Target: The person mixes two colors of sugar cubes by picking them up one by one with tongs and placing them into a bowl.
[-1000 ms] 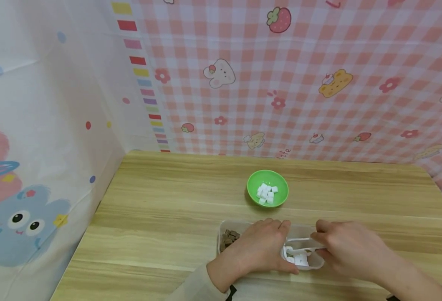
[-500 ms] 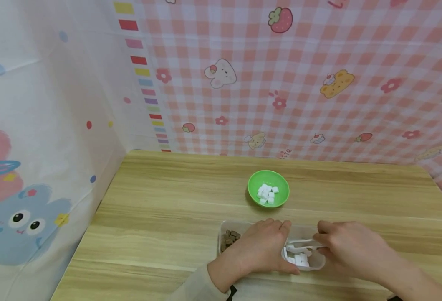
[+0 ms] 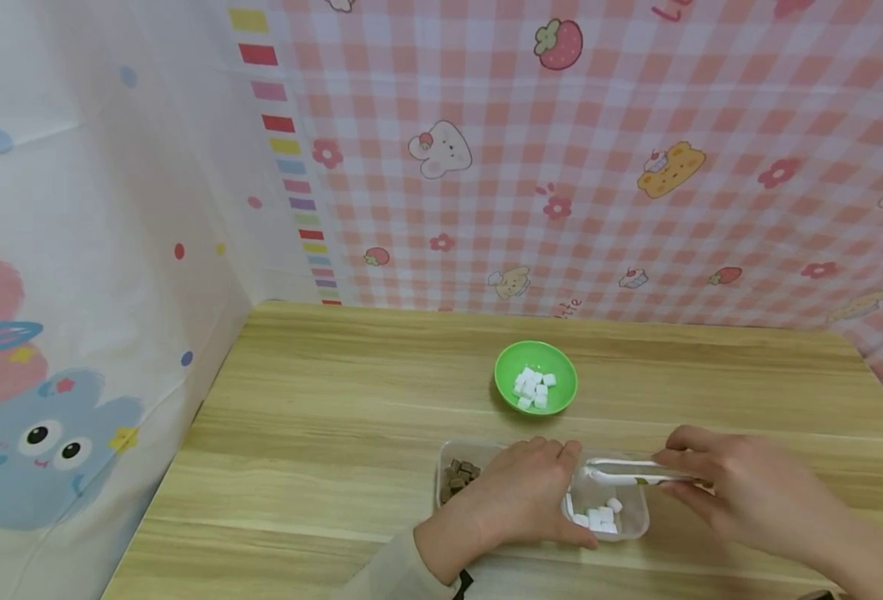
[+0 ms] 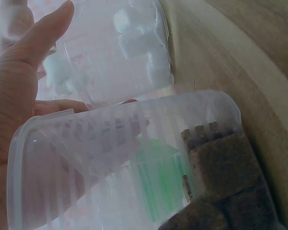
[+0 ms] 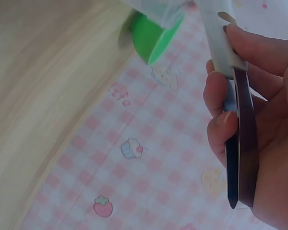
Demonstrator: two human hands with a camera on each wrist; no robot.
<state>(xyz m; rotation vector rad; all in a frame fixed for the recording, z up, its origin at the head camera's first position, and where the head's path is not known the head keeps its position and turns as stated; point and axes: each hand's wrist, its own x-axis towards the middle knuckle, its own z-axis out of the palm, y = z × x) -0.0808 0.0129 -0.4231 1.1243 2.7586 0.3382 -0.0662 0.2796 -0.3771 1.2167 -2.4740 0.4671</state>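
In right hand (image 3: 749,492), white-tipped tongs (image 3: 624,480)

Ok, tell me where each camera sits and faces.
Head: head-worn, facing forward and down at the table; left hand and right hand show.
Left wrist: worn there, facing the brown cubes; left hand shows.
Right wrist: worn there, facing tongs and gingham cloth; right hand shows.
Head and right wrist share the green bowl.

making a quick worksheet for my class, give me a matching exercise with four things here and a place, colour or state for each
1. bowl
2. brown cubes
3. tongs
4. checked cloth

A. held by the right hand
B. pink and white
C. green, with white cubes inside
D. in a clear container

Pairs: 1-C, 2-D, 3-A, 4-B
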